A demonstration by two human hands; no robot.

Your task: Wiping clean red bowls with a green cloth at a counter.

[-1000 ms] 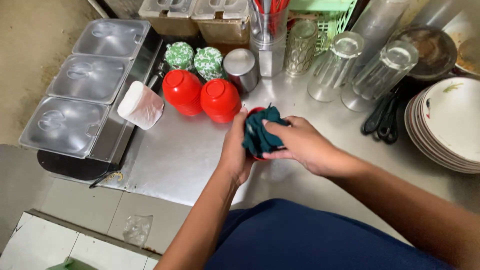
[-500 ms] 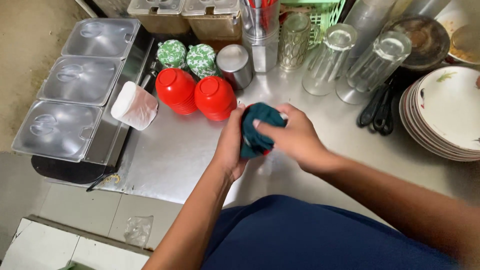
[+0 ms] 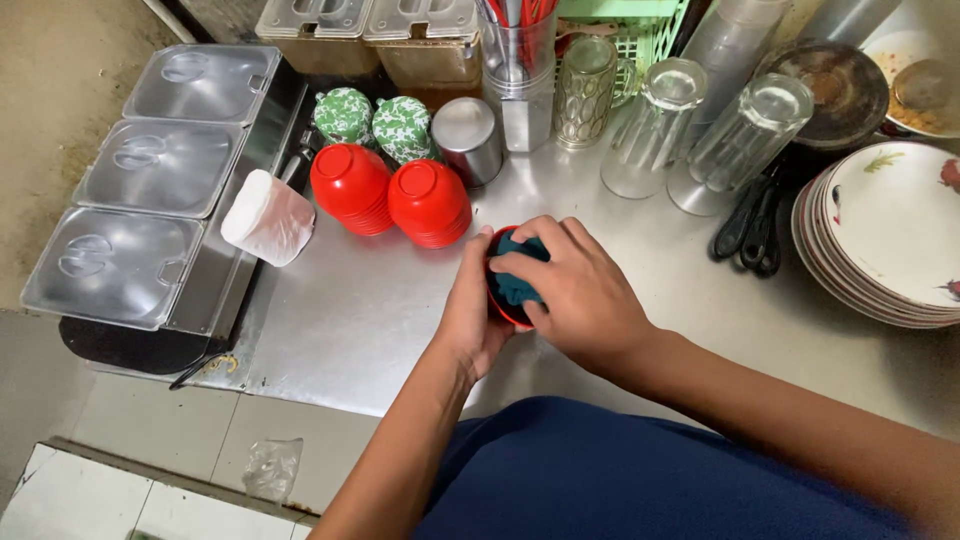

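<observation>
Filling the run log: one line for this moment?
left hand: holds red bowl | right hand: presses teal cloth inside | steel counter; red bowl stacks behind

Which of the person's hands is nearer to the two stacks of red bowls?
Left. The left hand sits just below-right of the red bowl stacks; the right hand is farther right, pressing a teal cloth.

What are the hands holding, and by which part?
Left hand grips a red bowl by its outer wall; right hand presses a teal cloth inside it.

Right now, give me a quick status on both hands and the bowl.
Left hand cups red bowl. Right hand presses teal cloth inside it. Red bowl stacks close behind, apart.
</observation>
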